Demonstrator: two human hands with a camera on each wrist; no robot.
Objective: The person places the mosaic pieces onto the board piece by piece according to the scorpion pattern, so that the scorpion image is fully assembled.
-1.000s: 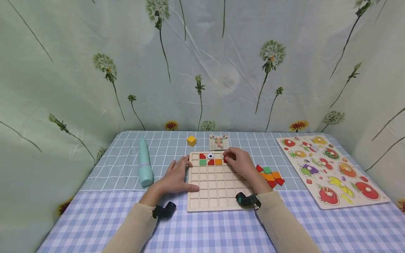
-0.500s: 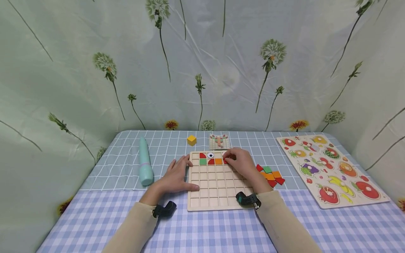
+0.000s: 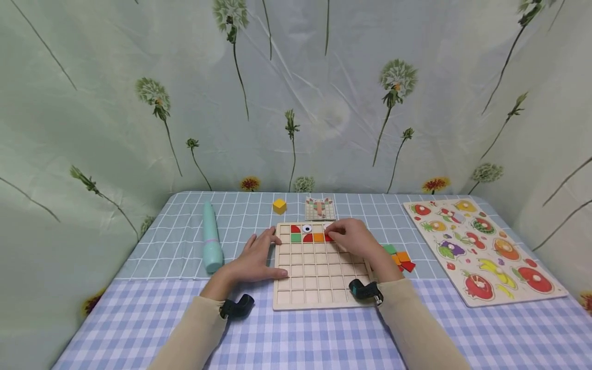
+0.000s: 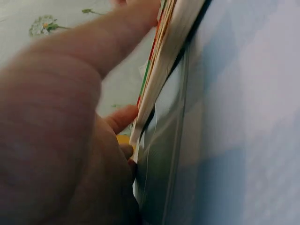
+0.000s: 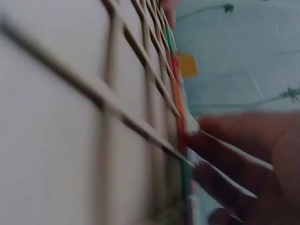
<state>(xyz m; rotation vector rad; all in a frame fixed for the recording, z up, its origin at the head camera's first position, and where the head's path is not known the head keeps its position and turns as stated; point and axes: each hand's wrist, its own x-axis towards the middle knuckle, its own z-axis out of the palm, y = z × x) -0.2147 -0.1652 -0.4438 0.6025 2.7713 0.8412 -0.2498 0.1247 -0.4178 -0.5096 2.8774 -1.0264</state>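
A wooden grid board [image 3: 316, 282] lies on the table in the head view. Its two far rows bear a red quarter-round tile [image 3: 295, 228], an eye tile [image 3: 307, 228], a green tile [image 3: 296, 238] and an orange tile [image 3: 318, 237]. My left hand [image 3: 256, 259] rests along the board's left side, fingers spread at the edge and thumb over it. With curled fingers, my right hand [image 3: 353, 239] pinches a red tile [image 3: 329, 238] at the cell right of the orange one. Blurred in the right wrist view, a whitish piece [image 5: 191, 124] shows beside the fingertips.
Loose coloured tiles [image 3: 403, 257] lie right of the board, partly behind my right forearm. A pattern card [image 3: 320, 209] and yellow cube [image 3: 279, 206] stand beyond it. A turquoise bottle-shaped object [image 3: 212, 241] lies left; a fruit puzzle board [image 3: 481, 252] lies right.
The red tile in my right fingers has gone down to lie nearly level in its cell. My right wrist has shifted slightly right, hiding more loose tiles. The left hand stays at the board.
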